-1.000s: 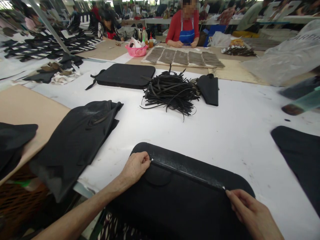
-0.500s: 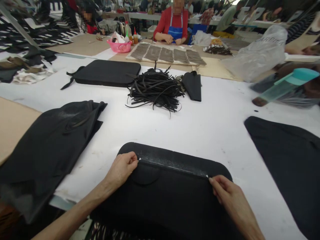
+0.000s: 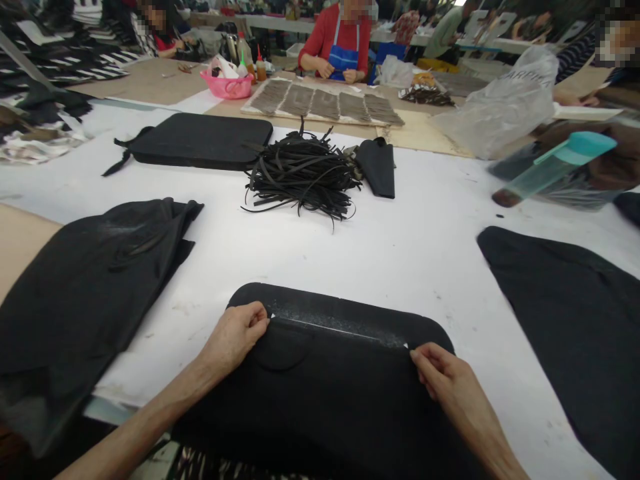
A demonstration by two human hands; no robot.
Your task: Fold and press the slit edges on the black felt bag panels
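A black fabric panel (image 3: pixel 340 393) with rounded corners lies in front of me, over the table's near edge. A straight seam or edge crosses it near the top, with pale chalky dust along it and a small white mark at each end. My left hand (image 3: pixel 240 337) is closed in a pinch on the fabric at the left end of this edge. At the right end, the thumb and fingers of my right hand (image 3: pixel 443 370) pinch the same panel beside the other white mark. A curved outline shows in the cloth near my left hand.
Black cloth pieces (image 3: pixel 85 273) lie to the left, another black panel (image 3: pixel 565 300) to the right. Beyond are a heap of black strips (image 3: pixel 305 173), a black padded piece (image 3: pixel 200 141) and a turquoise-lidded bottle (image 3: pixel 555 167). A person in a blue apron (image 3: pixel 345 60) sits across the table.
The whole view has shifted a little, so things sit slightly farther left in it. Both hands keep their pinch at the same places on the panel.
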